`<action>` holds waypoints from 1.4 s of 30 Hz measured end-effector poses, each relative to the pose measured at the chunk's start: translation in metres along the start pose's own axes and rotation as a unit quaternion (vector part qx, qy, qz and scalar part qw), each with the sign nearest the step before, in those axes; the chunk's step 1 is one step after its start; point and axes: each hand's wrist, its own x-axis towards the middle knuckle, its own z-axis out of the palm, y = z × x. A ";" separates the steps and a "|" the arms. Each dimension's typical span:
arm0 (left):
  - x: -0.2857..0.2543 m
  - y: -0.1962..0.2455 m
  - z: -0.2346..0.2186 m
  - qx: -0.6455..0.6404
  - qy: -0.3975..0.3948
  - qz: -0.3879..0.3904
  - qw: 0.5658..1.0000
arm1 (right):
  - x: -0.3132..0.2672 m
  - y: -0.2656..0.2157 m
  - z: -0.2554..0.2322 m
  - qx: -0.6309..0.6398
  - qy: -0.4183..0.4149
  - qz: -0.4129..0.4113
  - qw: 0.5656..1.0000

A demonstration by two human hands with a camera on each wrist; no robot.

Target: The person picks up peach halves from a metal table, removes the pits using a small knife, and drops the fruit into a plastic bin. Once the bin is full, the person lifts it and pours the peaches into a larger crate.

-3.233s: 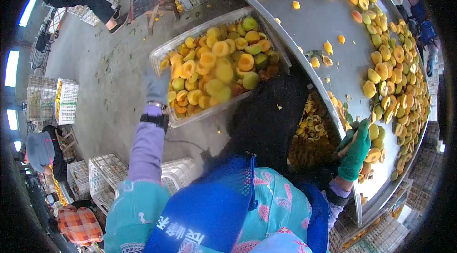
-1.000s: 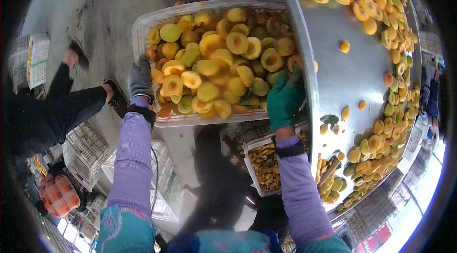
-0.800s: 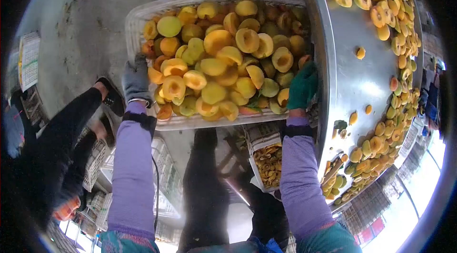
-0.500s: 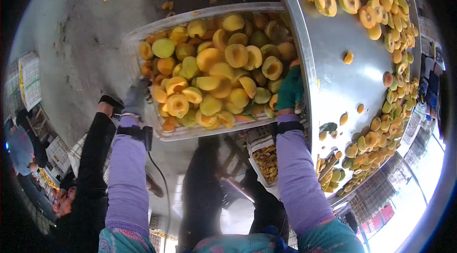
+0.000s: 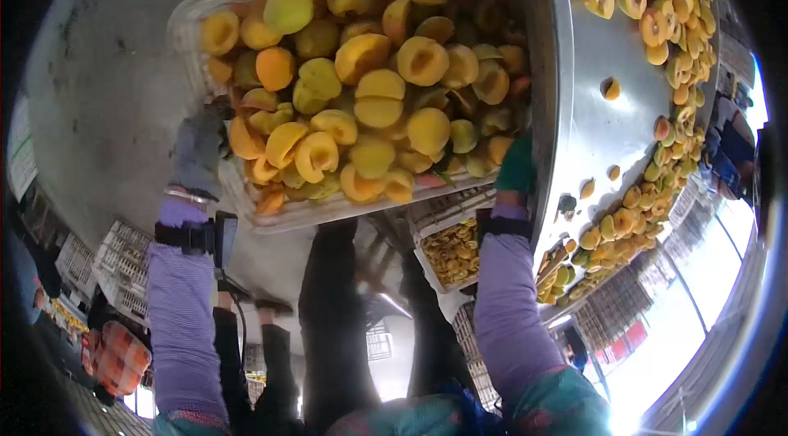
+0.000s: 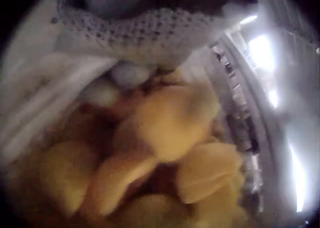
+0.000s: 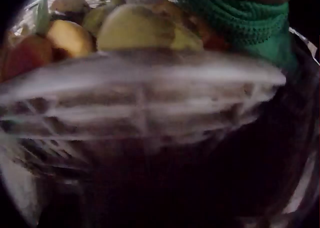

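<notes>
A white plastic crate (image 5: 271, 219) heaped with halved yellow stone fruit (image 5: 316, 155) fills the middle of the head view. My left hand (image 5: 197, 150), in a grey glove, grips its left end; in the left wrist view the knitted glove (image 6: 135, 35) lies over the rim beside the fruit. My right hand (image 5: 515, 165), in a green glove, holds the right end, its fingers hidden behind the table's edge and the crate wall. In the right wrist view the green cuff (image 7: 250, 25) shows above the crate's slatted side (image 7: 140, 95).
Right of the crate, a metal table (image 5: 603, 128) with a raised edge carries many fruit halves (image 5: 648, 182). Below stands a smaller crate of cut pieces (image 5: 453, 254). Lower left are stacked white crates (image 5: 123, 260) and a person in an orange checked top (image 5: 119, 354).
My right hand has left the table and my left hand has come to the crate's left end; both now hold it. The crate looks larger and nearer, tucked against the table edge.
</notes>
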 end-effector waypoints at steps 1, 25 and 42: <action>0.009 -0.001 0.002 0.039 0.000 0.013 0.999 | 0.000 -0.003 0.006 0.008 0.017 -0.002 1.000; 0.023 -0.010 0.014 0.174 0.107 0.098 0.974 | 0.008 -0.021 0.020 0.045 0.028 0.154 0.987; 0.082 -0.024 0.000 0.399 -0.021 0.230 0.887 | -0.153 -0.056 0.053 -0.101 0.049 0.096 0.989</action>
